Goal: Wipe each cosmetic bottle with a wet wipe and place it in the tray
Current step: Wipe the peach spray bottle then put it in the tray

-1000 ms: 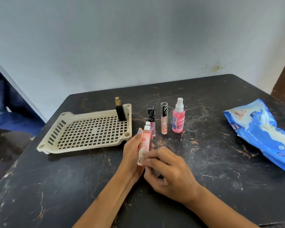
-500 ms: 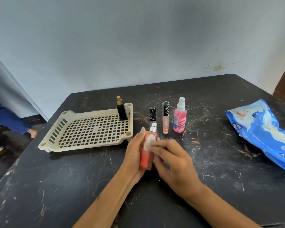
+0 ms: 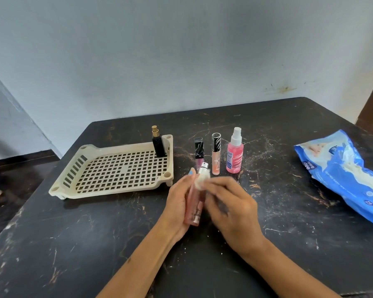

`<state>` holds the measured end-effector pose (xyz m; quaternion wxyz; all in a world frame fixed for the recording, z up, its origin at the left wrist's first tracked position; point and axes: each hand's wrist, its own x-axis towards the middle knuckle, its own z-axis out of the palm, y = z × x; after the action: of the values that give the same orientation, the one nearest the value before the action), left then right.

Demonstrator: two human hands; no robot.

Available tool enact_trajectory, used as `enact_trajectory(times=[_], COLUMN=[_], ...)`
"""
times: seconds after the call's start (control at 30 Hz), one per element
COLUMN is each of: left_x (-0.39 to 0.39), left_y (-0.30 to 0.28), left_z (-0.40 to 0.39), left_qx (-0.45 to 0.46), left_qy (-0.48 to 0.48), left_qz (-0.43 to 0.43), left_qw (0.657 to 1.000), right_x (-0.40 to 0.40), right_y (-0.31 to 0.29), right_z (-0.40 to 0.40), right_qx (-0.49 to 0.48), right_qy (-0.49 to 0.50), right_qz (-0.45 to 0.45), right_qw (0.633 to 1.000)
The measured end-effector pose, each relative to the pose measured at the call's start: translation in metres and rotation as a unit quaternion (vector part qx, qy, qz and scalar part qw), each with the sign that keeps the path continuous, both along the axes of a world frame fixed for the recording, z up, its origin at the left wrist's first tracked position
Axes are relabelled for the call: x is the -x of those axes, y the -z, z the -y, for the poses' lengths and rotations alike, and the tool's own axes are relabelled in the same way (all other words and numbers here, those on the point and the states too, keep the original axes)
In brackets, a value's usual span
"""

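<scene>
The left hand [image 3: 178, 208] is wrapped around a slim peach spray bottle [image 3: 194, 208], thumb up along its near side, holding it tilted slightly just above the dark, scuffed bench [image 3: 95, 244]. The right hand [image 3: 229, 209] sits right beside it, fingers curled and pinching a small wad of white wet wipe [image 3: 201, 179] against the bottle's neck, just under the silver nozzle. That hand is a little blurred, so how the fingers lie is hard to make out.

Just beyond the fingertips of both hands stand three more bottles in a row, upright on the bench: a pink tube with a black cap [image 3: 199, 153] nearest the left hand, a peach gloss tube with a striped cap [image 3: 215, 157] in the middle, and a pink spray bottle with a white top [image 3: 235, 152] beyond the right hand.

Off to the far left of the left hand lies the cream slotted tray [image 3: 108, 168], and in its far right corner a black bottle with a gold top [image 3: 158, 143] stands upright.

Well out past the right hand, a blue packet of wipes [image 3: 345, 177] lies flat on the bench.
</scene>
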<state>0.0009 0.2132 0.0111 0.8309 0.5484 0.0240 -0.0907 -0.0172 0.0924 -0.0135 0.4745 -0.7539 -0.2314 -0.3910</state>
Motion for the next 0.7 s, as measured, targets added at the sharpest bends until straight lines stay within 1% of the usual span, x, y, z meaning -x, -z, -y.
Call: enact_trajectory(times=[0.07,0.1,0.2,0.27,0.33,0.4,0.53,0.6,0.7], left_x=[0.003,0.004,0.003,0.001,-0.001,0.001,0.005,0.005,0.003], left_y=[-0.002,-0.003,-0.001,-0.001,0.0,-0.002,-0.002,-0.001,-0.001], left_z=[0.001,0.002,0.0,-0.001,-0.002,-0.001,0.004,0.005,0.003], left_qx=[-0.037,-0.04,-0.02,0.004,0.015,0.016,-0.039,-0.036,0.001], left_qy=[0.003,0.007,-0.001,-0.025,-0.03,-0.019,0.008,0.007,-0.019], left_qz=[0.026,0.033,0.033,0.013,-0.002,0.01,0.056,0.063,0.046], left_qw=[0.999,0.999,0.999,1.0,0.999,1.0,0.998,0.997,0.999], right_x=[-0.005,-0.007,-0.004,0.002,0.005,0.002,-0.007,-0.009,-0.004], right_y=[-0.002,-0.002,-0.001,0.0,0.001,0.002,0.0,-0.001,-0.001], right_z=[0.003,0.003,0.003,0.0,-0.004,-0.004,0.004,0.005,0.002], right_qx=[-0.044,-0.053,-0.03,0.007,0.037,0.029,-0.043,-0.04,-0.013], right_qy=[0.021,0.024,0.015,-0.008,-0.021,-0.007,0.045,0.043,0.025], right_qz=[-0.029,-0.036,-0.024,0.002,0.023,0.023,-0.031,-0.035,-0.008], right_qw=[0.998,0.998,0.999,1.0,0.999,0.999,0.998,0.998,1.0])
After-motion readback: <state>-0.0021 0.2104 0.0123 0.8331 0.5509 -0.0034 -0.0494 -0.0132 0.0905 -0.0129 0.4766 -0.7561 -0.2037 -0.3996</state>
